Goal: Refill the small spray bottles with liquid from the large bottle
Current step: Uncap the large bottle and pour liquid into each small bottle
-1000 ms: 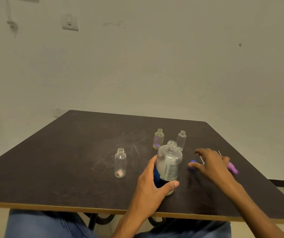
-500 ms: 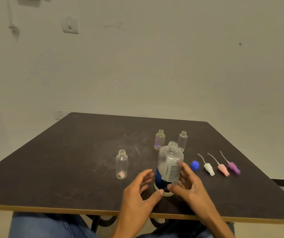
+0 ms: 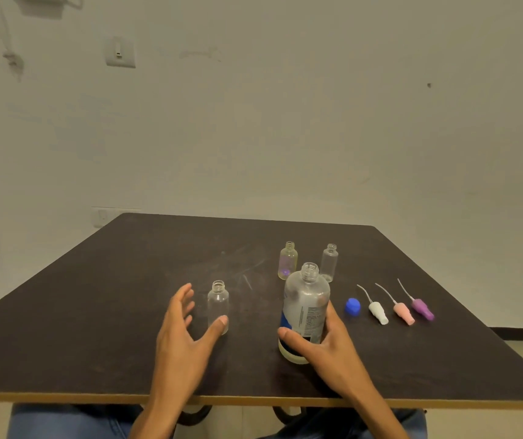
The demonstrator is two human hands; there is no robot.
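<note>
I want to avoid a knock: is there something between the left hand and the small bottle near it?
Nothing visible. The left hand is open around the nearest small bottle, thumb tip at its base, only bare table between. The large bottle, held by the right hand, stands off to the right.

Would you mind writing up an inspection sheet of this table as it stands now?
Surface: dark scuffed tabletop.
Job's things: large frosted plastic bottle, uncapped, upright; three small clear bottles, uncapped: near one, yellowish one, far one; blue cap; white, pink and purple spray tops lying in a row.
Clutter: nothing seen.
Hands: right hand grips the large bottle; left hand open beside the near small bottle, thumb at its base.
Cables: nothing seen.
Surroundings: plain wall, switch plate.
</note>
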